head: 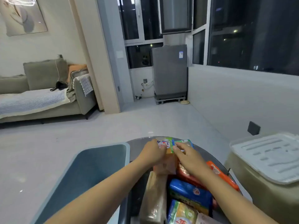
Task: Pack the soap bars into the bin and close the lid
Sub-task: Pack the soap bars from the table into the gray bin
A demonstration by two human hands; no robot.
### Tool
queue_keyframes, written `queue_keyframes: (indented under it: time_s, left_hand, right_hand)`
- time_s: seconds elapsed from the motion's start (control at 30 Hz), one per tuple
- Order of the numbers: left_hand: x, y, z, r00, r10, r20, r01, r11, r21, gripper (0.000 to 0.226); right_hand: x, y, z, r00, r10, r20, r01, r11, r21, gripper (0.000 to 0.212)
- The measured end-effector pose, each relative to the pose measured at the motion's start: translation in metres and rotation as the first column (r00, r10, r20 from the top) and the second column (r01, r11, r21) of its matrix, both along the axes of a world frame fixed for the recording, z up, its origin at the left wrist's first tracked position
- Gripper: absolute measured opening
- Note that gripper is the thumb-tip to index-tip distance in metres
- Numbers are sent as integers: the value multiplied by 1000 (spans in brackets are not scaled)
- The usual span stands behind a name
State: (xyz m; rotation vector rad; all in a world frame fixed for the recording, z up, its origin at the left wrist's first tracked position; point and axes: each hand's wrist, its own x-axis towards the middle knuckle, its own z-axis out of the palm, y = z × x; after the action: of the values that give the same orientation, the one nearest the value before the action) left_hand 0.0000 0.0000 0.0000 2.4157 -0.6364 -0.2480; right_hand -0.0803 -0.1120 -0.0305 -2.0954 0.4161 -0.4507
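Note:
Several wrapped soap bars lie on a round glass table (204, 153): a blue one (191, 191), an orange one (224, 176), a red one (186, 175), a tan one (156, 199) and a yellow-green one (182, 214). At the table's far edge my left hand (152, 152) closes over a white, red and blue soap bar (163, 143). Beside it my right hand (190, 158) pinches a green soap bar (184, 143). The open blue-grey bin (90, 172) stands left of the table, and nothing shows inside it. A white lid (267, 157) rests on a beige stool at the right.
The beige stool (258, 191) stands close to the table's right side. A sofa (40, 97) lines the left wall and a grey appliance (169, 73) stands in the far corner. Pale floor stretches beyond the table.

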Motion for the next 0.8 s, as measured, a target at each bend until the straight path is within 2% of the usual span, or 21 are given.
queue_keyframes:
  time_s: [0.07, 0.13, 0.2, 0.23, 0.33, 0.43, 0.6, 0.8]
  left_hand:
    - [6, -4, -4, 995, 28, -101, -30, 999, -13, 38]
    - [12, -4, -7, 966, 56, -254, -83, 992, -97, 35]
    - [12, -3, -6, 921, 64, -384, -140, 975, -172, 31]
    - [12, -3, -6, 907, 64, -417, -161, 966, -201, 30]
    - [9, 1, -4, 911, 74, -406, -192, 947, -259, 28]
    - [1, 8, 3, 914, 41, -404, -201, 910, -363, 30]
    - [-14, 30, 37, 930, 0, -367, -225, 790, -571, 29]
    - [-25, 84, 76, 943, 3, -334, -252, 662, -706, 30]
  right_hand:
    - [11, -3, -3, 997, 17, -73, -8, 993, 120, 33]
    - [18, -5, -6, 993, 35, -112, -6, 969, 246, 28]
    - [24, -5, -7, 993, 29, -113, 14, 933, 361, 16]
    - [25, -6, -7, 994, 30, -105, 13, 921, 388, 17]
    - [20, 2, 3, 994, 60, -90, -22, 928, 373, 19]
    - [11, 10, 18, 998, 43, -49, -24, 941, 338, 39]
    - [-4, 28, 57, 996, 21, 86, -48, 944, 327, 47]
    - [-10, 74, 92, 965, 99, 242, -174, 935, 310, 49]
